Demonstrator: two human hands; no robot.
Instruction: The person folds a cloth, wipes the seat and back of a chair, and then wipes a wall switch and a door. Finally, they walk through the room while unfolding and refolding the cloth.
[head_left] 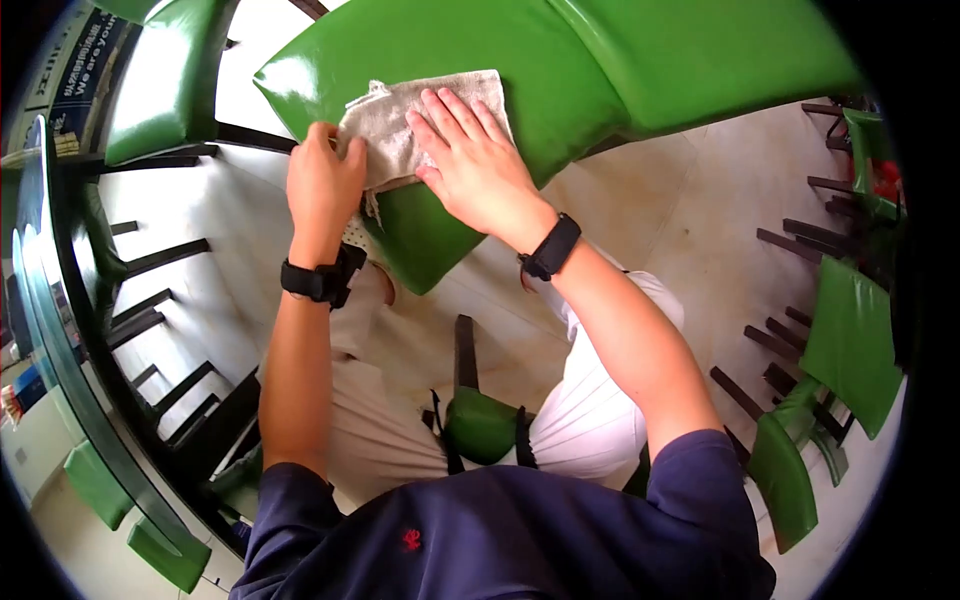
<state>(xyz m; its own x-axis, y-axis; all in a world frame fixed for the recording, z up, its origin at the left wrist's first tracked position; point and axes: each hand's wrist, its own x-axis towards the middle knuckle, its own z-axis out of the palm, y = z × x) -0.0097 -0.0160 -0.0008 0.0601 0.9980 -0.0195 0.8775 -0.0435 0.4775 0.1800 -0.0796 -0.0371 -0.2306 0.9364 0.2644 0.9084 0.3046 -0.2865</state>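
Note:
A beige cloth point(385, 125) lies spread over the corner of a shiny green chair seat point(440, 45). Flat on top of it rests my right hand point(480, 180), fingers stretched out and pointing away from me. My left hand point(325, 185) is closed at the cloth's left edge, right beside the rim of the seat, with the thumb against the fabric and the fingertips partly hidden. One frayed corner of the cloth hangs down below the left hand. Each wrist wears a black band.
A glass-topped table point(75, 330) with a dark frame curves along my left. Another green chair point(170, 80) stands at the upper left, and several green chairs point(850, 345) line the right. Below me, a green seat point(482, 425) shows between my legs over the pale tiled floor point(640, 190).

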